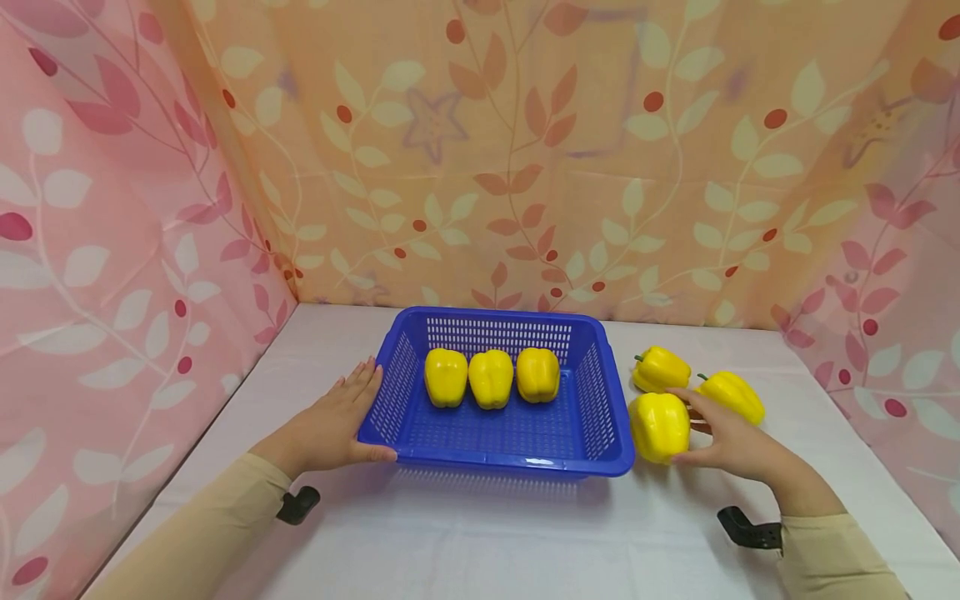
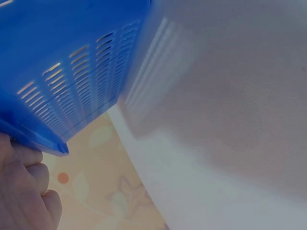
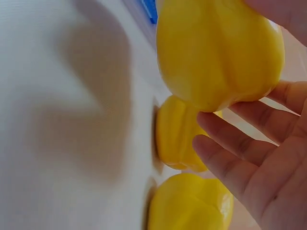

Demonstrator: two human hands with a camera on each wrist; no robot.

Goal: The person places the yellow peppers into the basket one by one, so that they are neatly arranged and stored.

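A blue plastic basket point(image 1: 510, 462) stands mid-table with three yellow bell peppers in a row inside, the middle one point(image 1: 491, 379) flanked by the left point(image 1: 446, 377) and right point(image 1: 537, 375) ones. My left hand point(image 1: 337, 421) grips the basket's left rim, thumb at the front corner; the left wrist view shows bent fingers point(image 2: 33, 172) at the rim. Beside the basket's right wall, my right hand point(image 1: 731, 437) holds another yellow bell pepper point(image 1: 660, 427) between thumb and fingers. The right wrist view shows this pepper point(image 3: 218, 52) raised off the table.
Two more yellow bell peppers, one farther back point(image 1: 662, 368) and one to the right point(image 1: 733, 396), lie on the white tablecloth point(image 1: 517, 542) beyond my right hand. Floral curtains point(image 1: 510, 167) enclose the table at the back and both sides.
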